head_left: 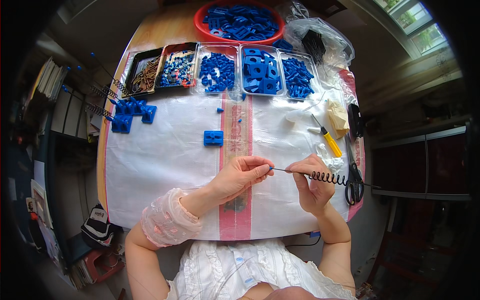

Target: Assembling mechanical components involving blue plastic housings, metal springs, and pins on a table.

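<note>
My left hand (241, 176) pinches a small blue tip (271, 168) between thumb and fingertips. The tip sits at the left end of a thin black coiled wire (327, 177); whether it is fixed there I cannot tell. My right hand (314, 185) grips the straight part of that wire just left of the coil. The coil and its straight tail stretch rightward past the hand, over the scissors (354, 185). Farther up, a blue plastic base (213, 138) lies on the white sheet. Beyond it are a small blue piece (220, 110) and a tinier blue piece (240, 120).
Along the back stand trays of screws (146, 75), small mixed parts (176, 67) and blue pieces (217, 70), before a red basin (200, 31). Blue bases with black coiled wires (131, 111) cluster at left. A yellow-handled screwdriver (331, 144) lies right, beside crumpled paper (338, 118).
</note>
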`<state>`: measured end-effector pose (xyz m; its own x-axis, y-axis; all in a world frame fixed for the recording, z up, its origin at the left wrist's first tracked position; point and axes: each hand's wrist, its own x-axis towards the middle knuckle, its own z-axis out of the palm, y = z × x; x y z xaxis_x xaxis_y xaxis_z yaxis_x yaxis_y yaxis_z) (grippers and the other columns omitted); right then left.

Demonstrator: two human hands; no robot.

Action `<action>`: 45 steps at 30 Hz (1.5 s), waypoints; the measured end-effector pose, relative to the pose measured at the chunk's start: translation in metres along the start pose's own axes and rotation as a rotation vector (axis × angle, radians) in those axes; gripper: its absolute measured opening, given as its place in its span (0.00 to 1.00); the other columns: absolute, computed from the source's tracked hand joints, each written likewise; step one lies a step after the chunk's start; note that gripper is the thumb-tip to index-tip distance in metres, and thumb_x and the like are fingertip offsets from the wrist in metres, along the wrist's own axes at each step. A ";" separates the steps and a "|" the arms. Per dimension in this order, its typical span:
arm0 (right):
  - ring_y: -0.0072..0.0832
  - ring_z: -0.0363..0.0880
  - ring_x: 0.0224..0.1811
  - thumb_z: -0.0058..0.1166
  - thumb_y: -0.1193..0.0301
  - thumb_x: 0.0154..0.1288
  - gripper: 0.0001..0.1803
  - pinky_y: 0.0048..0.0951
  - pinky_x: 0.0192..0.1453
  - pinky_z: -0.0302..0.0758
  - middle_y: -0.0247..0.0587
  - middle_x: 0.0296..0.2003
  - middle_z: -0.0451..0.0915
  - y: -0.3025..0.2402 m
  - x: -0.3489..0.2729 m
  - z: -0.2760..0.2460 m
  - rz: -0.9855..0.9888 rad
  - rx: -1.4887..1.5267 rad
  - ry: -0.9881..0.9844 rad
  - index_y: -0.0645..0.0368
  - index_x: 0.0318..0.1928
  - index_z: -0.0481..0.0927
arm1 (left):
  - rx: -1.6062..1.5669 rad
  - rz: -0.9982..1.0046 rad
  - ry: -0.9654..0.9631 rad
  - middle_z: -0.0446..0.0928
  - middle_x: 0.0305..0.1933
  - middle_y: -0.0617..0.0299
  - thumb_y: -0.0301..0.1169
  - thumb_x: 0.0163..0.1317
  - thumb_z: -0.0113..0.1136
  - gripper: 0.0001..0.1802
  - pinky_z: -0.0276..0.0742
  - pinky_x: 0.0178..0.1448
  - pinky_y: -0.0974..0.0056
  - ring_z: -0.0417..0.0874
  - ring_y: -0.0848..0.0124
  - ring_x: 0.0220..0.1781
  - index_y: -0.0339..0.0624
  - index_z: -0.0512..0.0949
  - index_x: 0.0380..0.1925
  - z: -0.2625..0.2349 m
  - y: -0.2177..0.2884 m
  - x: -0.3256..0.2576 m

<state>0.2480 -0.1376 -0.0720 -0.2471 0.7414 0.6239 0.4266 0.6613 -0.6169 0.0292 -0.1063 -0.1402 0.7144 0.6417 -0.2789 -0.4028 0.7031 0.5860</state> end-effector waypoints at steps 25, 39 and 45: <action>0.33 0.79 0.28 0.65 0.87 0.63 0.12 0.30 0.32 0.73 0.45 0.33 0.87 0.000 0.000 0.001 0.002 0.000 -0.004 0.64 0.44 0.83 | 0.010 -0.005 0.009 0.83 0.50 0.62 0.28 0.78 0.60 0.11 0.82 0.61 0.73 0.85 0.76 0.55 0.35 0.82 0.54 -0.001 -0.001 0.000; 0.32 0.77 0.29 0.63 0.87 0.64 0.11 0.29 0.30 0.71 0.43 0.33 0.86 -0.002 0.002 -0.001 0.015 0.015 -0.044 0.62 0.44 0.82 | 0.015 -0.001 0.024 0.83 0.52 0.61 0.28 0.77 0.61 0.11 0.82 0.63 0.71 0.85 0.74 0.55 0.34 0.82 0.54 -0.001 -0.002 0.000; 0.33 0.77 0.28 0.62 0.88 0.64 0.11 0.30 0.30 0.70 0.43 0.32 0.84 -0.001 0.002 -0.001 0.018 0.033 -0.059 0.62 0.43 0.82 | 0.016 -0.004 0.020 0.84 0.52 0.60 0.28 0.77 0.61 0.11 0.82 0.64 0.71 0.85 0.74 0.56 0.34 0.82 0.54 -0.002 -0.002 0.001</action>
<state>0.2479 -0.1365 -0.0698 -0.2907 0.7578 0.5841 0.4031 0.6507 -0.6435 0.0298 -0.1068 -0.1434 0.7046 0.6447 -0.2965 -0.3905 0.7012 0.5965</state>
